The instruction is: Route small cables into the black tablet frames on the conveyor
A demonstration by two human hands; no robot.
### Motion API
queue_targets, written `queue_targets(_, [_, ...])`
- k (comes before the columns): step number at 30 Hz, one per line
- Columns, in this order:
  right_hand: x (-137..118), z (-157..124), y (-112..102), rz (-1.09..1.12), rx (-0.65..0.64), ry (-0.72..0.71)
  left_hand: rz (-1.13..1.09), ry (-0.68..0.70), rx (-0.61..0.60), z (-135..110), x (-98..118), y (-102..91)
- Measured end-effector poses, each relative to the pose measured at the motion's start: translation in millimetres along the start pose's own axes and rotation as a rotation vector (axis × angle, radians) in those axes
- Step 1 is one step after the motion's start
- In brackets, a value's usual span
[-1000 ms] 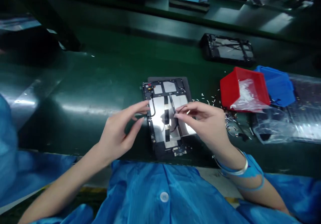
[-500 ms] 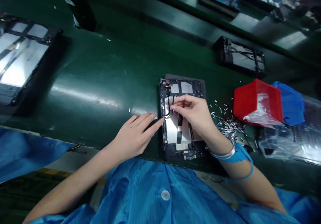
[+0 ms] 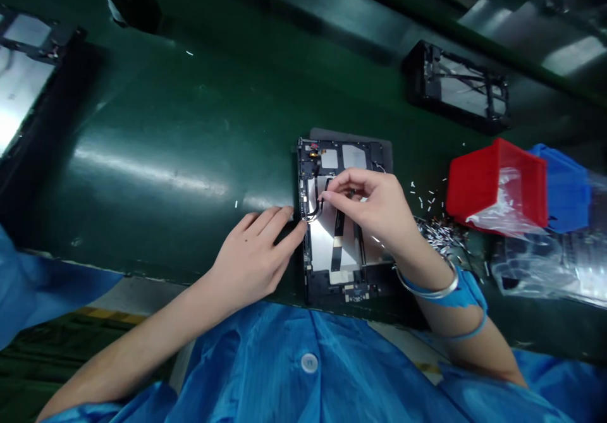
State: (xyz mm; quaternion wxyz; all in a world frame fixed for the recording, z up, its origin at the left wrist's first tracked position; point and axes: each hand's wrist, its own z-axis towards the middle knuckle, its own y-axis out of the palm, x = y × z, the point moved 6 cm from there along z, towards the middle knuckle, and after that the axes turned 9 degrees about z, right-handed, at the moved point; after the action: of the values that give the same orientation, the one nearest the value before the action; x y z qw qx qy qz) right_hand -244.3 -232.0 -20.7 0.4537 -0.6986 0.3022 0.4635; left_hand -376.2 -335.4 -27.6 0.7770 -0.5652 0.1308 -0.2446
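Observation:
An opened tablet (image 3: 320, 246) lies on the green bench in front of me, its inside showing silver plates and black flat cables. A thin black cable (image 3: 322, 204) curves near its left edge. The thumb and fingertips of my right hand (image 3: 377, 205) are pinched together on this cable. My left hand (image 3: 253, 252) lies palm down with its fingers stretched out. Its index fingertip touches the tablet's left edge, by the cable's end. A dark flat panel (image 3: 351, 135) sticks out from under the tablet.
To the right stand a red bin (image 3: 474, 186) with clear plastic in it and a blue bin (image 3: 568, 189). A pile of small metallic pieces (image 3: 441, 236) lies beside my right wrist. Stacked tablets (image 3: 462, 91) sit at the back right, another opened tablet (image 3: 23, 85) at the far left.
The view has shifted slightly. My right hand keeps its pinch on the cable over the tablet, and my left index fingertip stays at the tablet's left edge.

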Motion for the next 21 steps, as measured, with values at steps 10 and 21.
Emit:
queue_targets(10, [7, 7, -3, -0.105, -0.106, 0.080, -0.012, -0.010, 0.029, 3, 5, -1.6])
queue_targets(21, [12, 15, 0, -0.090, -0.111, 0.077, -0.032, -0.021, -0.066, 6, 6, 10.3])
